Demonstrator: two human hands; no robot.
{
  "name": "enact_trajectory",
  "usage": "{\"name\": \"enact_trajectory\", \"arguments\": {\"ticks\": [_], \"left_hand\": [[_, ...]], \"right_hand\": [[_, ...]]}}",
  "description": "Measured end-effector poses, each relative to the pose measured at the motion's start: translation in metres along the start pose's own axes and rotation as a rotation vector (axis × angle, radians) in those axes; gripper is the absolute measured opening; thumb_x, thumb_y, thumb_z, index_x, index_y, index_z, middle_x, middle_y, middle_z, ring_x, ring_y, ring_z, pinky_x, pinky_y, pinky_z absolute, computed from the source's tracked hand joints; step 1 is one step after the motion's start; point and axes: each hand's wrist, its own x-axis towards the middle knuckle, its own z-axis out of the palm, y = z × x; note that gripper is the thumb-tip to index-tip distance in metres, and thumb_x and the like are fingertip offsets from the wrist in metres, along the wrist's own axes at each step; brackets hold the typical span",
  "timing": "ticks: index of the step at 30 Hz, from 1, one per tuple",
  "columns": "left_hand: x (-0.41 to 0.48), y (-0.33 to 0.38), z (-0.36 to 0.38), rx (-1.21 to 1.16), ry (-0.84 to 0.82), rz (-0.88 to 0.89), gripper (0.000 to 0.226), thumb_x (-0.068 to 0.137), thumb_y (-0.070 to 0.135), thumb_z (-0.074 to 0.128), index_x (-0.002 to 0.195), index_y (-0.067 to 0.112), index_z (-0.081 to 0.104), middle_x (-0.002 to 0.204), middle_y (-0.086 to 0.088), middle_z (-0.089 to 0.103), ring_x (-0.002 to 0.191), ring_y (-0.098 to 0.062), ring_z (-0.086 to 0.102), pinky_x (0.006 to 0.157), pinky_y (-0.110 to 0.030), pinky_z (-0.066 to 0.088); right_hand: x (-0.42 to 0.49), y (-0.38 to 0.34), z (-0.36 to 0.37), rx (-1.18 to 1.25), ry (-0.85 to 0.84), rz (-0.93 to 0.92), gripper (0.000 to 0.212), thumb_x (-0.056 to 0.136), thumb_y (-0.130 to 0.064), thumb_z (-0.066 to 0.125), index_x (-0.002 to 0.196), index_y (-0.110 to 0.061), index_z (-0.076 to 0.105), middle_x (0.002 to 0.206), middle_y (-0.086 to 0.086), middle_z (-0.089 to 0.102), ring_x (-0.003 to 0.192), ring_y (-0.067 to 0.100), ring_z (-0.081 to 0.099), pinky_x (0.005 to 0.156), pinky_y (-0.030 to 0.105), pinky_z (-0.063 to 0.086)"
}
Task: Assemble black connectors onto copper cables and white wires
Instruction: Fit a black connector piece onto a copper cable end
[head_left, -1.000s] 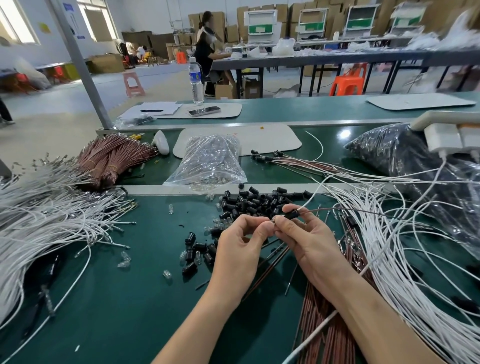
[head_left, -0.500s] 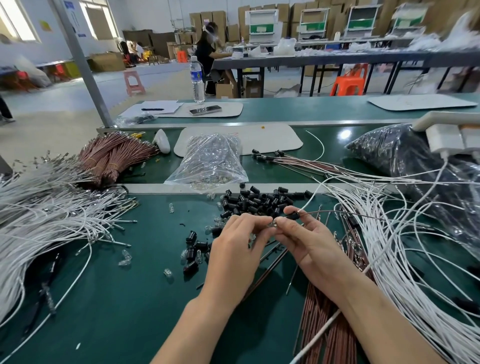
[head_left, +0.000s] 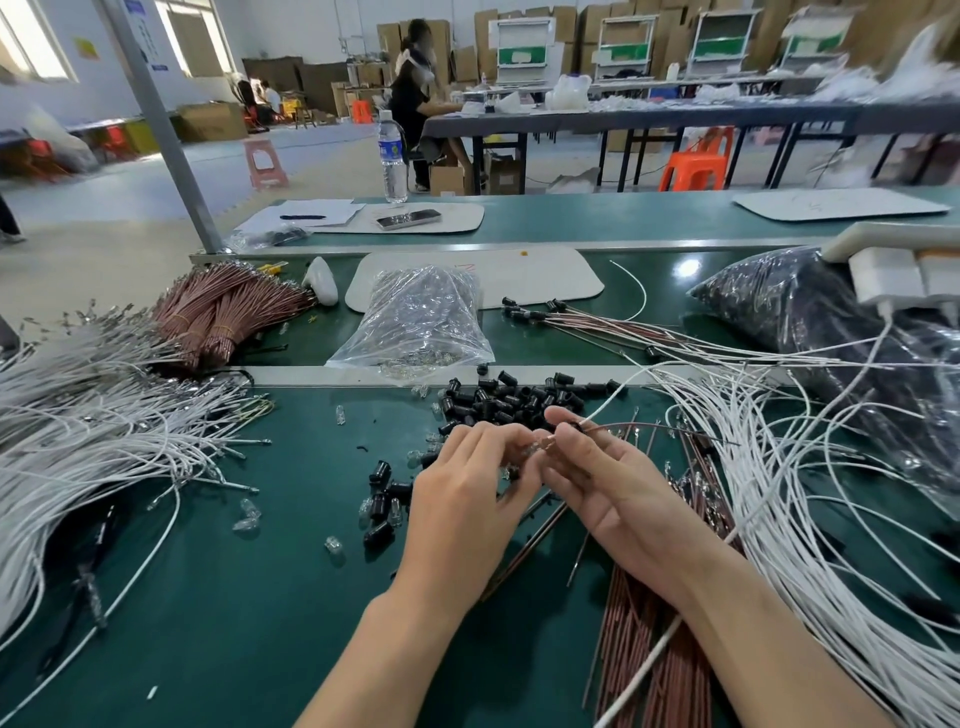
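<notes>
Head view: left hand (head_left: 467, 499), right hand (head_left: 618, 493) pinch copper cable (head_left: 623, 426) end together; connector pile (head_left: 509, 400) just beyond.

Bright, even indoor light; windows (head_left: 31, 47) top left blown out. Small glare spot (head_left: 687, 267) on green counter (head_left: 234, 597). Shadows soft, faint under left hand (head_left: 467, 499) and right hand (head_left: 618, 499). Fisheye bend at edges, pole (head_left: 156, 130) leans. Blur on white wires (head_left: 78, 441) at left; top right corner smeared; centre sharp.
</notes>
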Motion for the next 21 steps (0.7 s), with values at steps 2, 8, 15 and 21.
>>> {"name": "enact_trajectory", "arguments": {"ticks": [2, 8, 15, 21], "left_hand": [[0.0000, -0.0014, -0.0009, 0.008, 0.008, 0.002, 0.016, 0.096, 0.036, 0.059, 0.103, 0.023, 0.064, 0.092, 0.018, 0.061, 0.086, 0.003, 0.052, 0.071, -0.019, 0.048], [0.0013, 0.0006, -0.0043, 0.004, 0.017, -0.004, 0.014, 0.096, 0.037, 0.059, 0.099, 0.024, 0.064, 0.088, 0.019, 0.060, 0.085, 0.000, 0.053, 0.069, -0.019, 0.048], [0.0015, 0.0036, -0.0075, -0.019, -0.003, -0.042, 0.015, 0.098, 0.037, 0.059, 0.103, 0.024, 0.065, 0.091, 0.018, 0.063, 0.086, 0.005, 0.051, 0.074, -0.008, 0.042], [-0.0010, 0.0053, -0.0035, -0.097, -0.023, -0.065, 0.016, 0.096, 0.037, 0.061, 0.103, 0.024, 0.066, 0.092, 0.020, 0.062, 0.086, 0.005, 0.055, 0.075, -0.006, 0.041]], "right_hand": [[-0.0007, -0.0005, 0.0021, -0.035, 0.010, 0.004, 0.038, 0.088, -0.026, 0.065, 0.119, -0.004, 0.069, 0.108, 0.017, 0.075, 0.089, 0.021, 0.074, 0.078, 0.027, 0.062], [0.0025, -0.0017, 0.0019, -0.033, 0.110, 0.000, 0.030, 0.097, -0.022, 0.057, 0.102, -0.003, 0.080, 0.098, 0.015, 0.076, 0.076, 0.014, 0.073, 0.065, 0.022, 0.060], [0.0013, -0.0027, 0.0024, -0.025, 0.109, -0.021, 0.027, 0.093, -0.020, 0.060, 0.097, -0.003, 0.081, 0.090, 0.013, 0.075, 0.075, 0.013, 0.072, 0.064, 0.020, 0.060], [-0.0042, -0.0005, 0.0093, -0.122, 0.012, -0.005, 0.032, 0.094, -0.027, 0.058, 0.107, -0.007, 0.079, 0.108, 0.016, 0.076, 0.090, 0.014, 0.073, 0.075, 0.019, 0.059]]}}
